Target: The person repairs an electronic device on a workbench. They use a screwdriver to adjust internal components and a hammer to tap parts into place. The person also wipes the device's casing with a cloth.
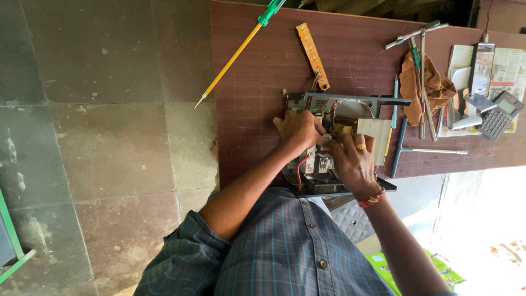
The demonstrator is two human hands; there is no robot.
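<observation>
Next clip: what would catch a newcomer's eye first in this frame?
Both hands, the left hand and the ringed right hand, are pressed into an opened electronic chassis with exposed wires at the middle of the brown table. A long yellow screwdriver with a green handle juts over the table's edge, and tools, a rag and a calculator crowd the far side.

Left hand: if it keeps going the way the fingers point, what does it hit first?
Probably the metal frame at the far edge of the open chassis. The left hand points up the picture toward it, with wires between. Depth is unclear.
</observation>
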